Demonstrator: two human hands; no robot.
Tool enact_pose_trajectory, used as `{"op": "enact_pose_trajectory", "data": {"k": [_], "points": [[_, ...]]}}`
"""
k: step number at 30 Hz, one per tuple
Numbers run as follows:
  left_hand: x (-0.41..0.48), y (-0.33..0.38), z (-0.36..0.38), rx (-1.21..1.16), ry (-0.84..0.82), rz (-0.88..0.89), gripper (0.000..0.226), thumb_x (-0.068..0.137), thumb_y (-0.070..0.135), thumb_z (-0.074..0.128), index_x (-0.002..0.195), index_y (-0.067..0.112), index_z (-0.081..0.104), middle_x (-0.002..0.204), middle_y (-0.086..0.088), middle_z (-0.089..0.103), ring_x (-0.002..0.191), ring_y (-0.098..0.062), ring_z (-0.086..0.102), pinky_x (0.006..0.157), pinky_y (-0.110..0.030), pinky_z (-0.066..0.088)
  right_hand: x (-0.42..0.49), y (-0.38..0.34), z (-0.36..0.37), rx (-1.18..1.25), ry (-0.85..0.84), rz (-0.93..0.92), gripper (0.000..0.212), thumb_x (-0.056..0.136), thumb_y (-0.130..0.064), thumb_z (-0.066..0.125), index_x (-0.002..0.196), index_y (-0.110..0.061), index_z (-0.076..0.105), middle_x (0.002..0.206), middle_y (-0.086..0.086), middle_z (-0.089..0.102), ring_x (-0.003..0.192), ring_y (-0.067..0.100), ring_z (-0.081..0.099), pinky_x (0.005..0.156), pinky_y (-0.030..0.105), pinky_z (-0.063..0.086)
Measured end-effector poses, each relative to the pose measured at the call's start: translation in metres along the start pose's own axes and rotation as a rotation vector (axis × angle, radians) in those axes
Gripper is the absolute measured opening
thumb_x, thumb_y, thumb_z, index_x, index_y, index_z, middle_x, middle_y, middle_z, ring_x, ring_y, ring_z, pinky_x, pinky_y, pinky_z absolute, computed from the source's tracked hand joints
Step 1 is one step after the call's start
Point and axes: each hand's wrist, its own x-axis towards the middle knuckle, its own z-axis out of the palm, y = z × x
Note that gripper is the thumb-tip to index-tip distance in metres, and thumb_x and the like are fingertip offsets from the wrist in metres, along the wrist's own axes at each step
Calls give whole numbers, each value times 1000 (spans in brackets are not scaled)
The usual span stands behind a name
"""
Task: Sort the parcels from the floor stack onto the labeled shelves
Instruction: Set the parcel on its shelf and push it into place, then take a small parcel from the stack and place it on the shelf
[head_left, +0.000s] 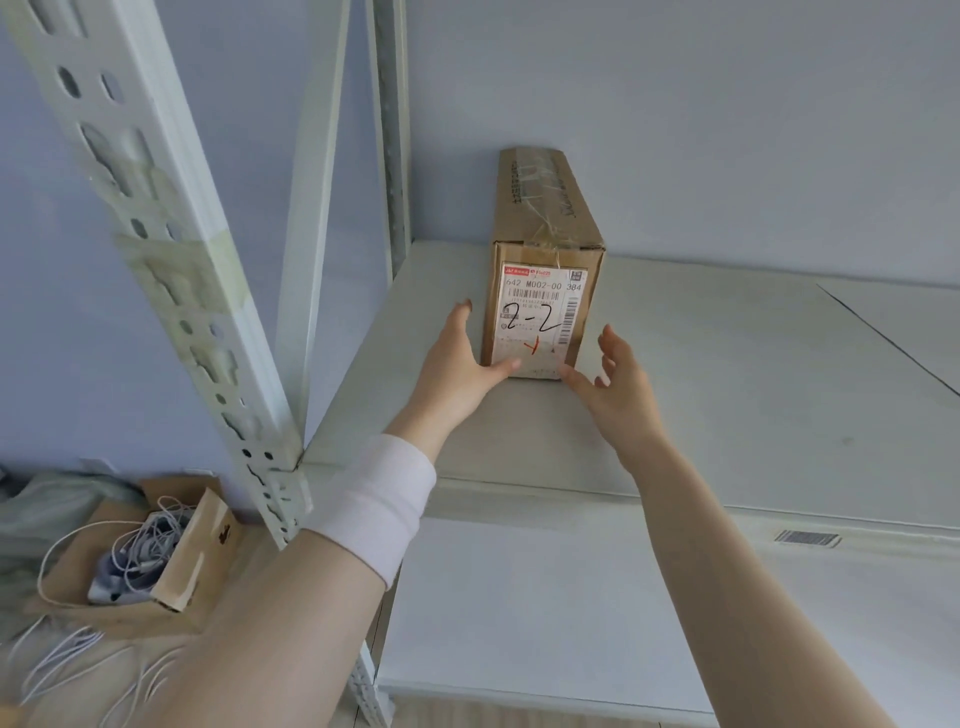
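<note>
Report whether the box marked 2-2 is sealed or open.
Sealed. On the box, the flaps lie flat and clear tape runs along the top seam down onto the labelled end.

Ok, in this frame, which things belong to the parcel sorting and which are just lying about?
Part of the job: parcel marked 2-2, on the shelf; left hand against its left side; right hand, open, at its lower right corner.
Just lying about: open carton of white cables, down at the left; loose cables beside it.
</note>
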Motion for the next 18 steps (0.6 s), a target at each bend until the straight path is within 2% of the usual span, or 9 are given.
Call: {"op": "enact_pose_trajectory", "data": {"k": [4,10,14,18], "points": [[-43,1,3,30,118,-30,77,85,26,67,147,15,24,153,0,30,141,-15,30,109,-23,25,-30,2,-7,-57,-4,-96,74,86,-22,66,146,-11,26,151,3,32,141,17,28,115,38,28],[-130,5,16,83,273,-63,73,86,23,65,147,17,25,154,2,28,141,-13,29,110,-22,24,-104,15,-23,-115,-138,-282,61,89,-20,61,143,-11,33,146,1,39,135,15,36,108,20,29],[-195,6,24,158,298,-134,67,89,23,62,146,18,26,156,2,24,141,-13,28,106,-17,23,-155,29,-29,-159,-189,-423,53,90,-15,61,139,-8,40,142,5,45,139,22,34,111,28,30],[-258,-6,31,238,299,-221,60,91,24,58,144,21,31,155,2,27,141,-13,28,107,-21,25,-204,47,-21,-192,-311,-451,50,89,-11,61,136,-5,45,140,8,48,140,23,32,100,8,21]]}}
